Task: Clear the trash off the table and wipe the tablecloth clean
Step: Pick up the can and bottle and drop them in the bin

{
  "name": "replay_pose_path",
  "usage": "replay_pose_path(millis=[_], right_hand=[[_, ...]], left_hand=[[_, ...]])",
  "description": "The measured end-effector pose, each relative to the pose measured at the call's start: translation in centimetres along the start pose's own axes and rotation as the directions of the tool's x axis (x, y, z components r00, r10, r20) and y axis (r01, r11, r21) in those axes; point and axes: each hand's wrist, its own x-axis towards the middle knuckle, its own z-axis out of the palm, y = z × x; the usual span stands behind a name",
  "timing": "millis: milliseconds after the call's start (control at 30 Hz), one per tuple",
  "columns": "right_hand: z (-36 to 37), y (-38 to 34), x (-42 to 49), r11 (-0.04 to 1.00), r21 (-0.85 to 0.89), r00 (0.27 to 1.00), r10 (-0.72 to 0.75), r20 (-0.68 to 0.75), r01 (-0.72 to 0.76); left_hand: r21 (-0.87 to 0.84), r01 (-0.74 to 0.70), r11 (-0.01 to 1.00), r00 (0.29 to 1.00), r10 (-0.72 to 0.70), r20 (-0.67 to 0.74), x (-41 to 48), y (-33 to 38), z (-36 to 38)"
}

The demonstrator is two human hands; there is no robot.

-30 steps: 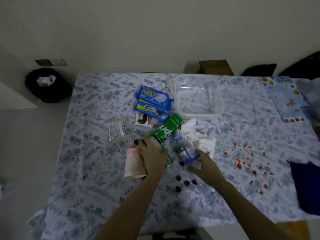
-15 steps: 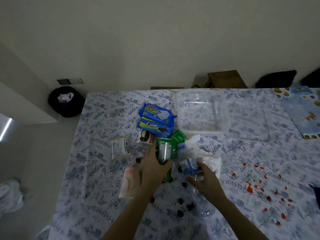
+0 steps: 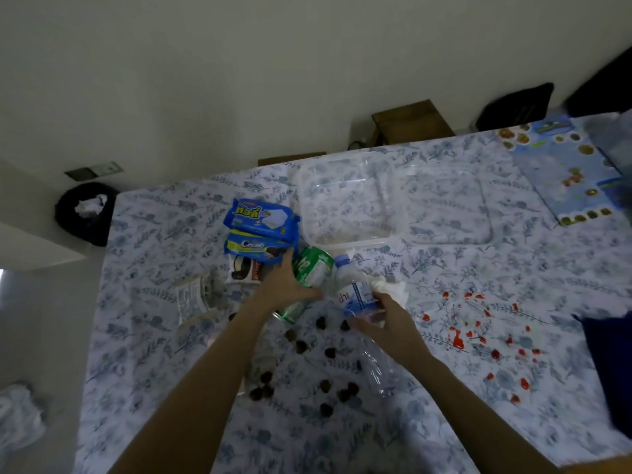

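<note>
My left hand [image 3: 285, 285] is closed round a green soda can [image 3: 313, 268], lifted and tilted near the table's middle. A clear plastic water bottle [image 3: 354, 290] with a blue label is gripped by my right hand [image 3: 386, 323], its cap pointing away from me. A crumpled white tissue [image 3: 393, 289] lies just behind that hand. Blue snack wrappers [image 3: 261, 220] and a small cookie packet [image 3: 244, 268] sit beyond my left hand. A white wrapper [image 3: 191, 297] lies to the left. Dark brown spots [image 3: 325, 354] and red stains [image 3: 472, 323] mark the floral tablecloth [image 3: 444, 405].
A clear plastic food container [image 3: 345, 203] with its open lid [image 3: 448, 206] sits at the back. A blue leaflet [image 3: 564, 172] lies far right, a dark blue cloth [image 3: 612, 367] at the right edge. A black trash bin [image 3: 85, 213] stands on the floor left of the table.
Both hands have lifted their items off the cloth: the can is now raised and tilted, the bottle is up with it. The view has shifted and tilted; the cup by my left hand is hidden.
</note>
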Motion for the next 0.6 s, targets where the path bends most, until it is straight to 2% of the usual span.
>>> replay_pose_path(millis=[100,333,600], right_hand=[[0.3,0.5,0.3,1.000,-0.013,1.000,0.017,0.017,-0.017],[1.1,0.3,0.7,0.998,0.021,0.997,0.051,0.053,-0.052],[0.9,0.0,0.7,0.999,-0.026,0.997,0.027,0.073,-0.026]], left_hand=[[-0.070,0.120,0.990,0.992,-0.118,0.040,0.2,0.3,1.2],[-0.294,0.219,0.930,0.975,-0.216,0.045,0.5,-0.3,4.3],[-0.555,0.133,0.821,0.990,-0.138,0.032,-2.6,1.6,4.7]])
